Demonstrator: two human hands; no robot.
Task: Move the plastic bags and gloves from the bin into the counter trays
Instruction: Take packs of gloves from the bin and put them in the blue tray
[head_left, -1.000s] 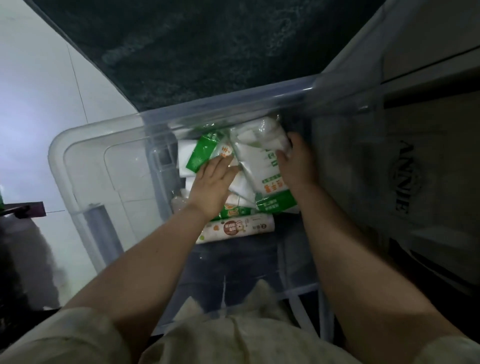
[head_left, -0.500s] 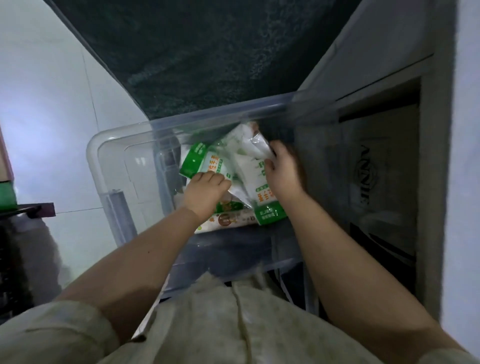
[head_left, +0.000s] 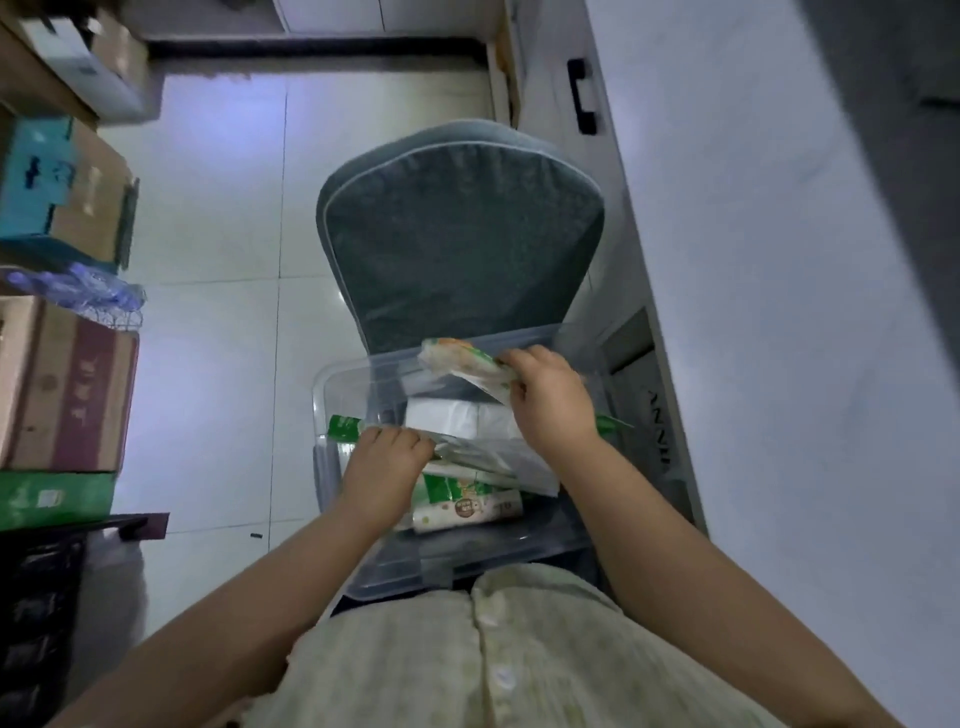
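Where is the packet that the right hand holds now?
In the head view, the packet sits in the right hand, lifted at the clear bin's far rim, before the grey chair.

Both hands closed in grip: left hand (head_left: 385, 464) low, right hand (head_left: 546, 396) raised higher.
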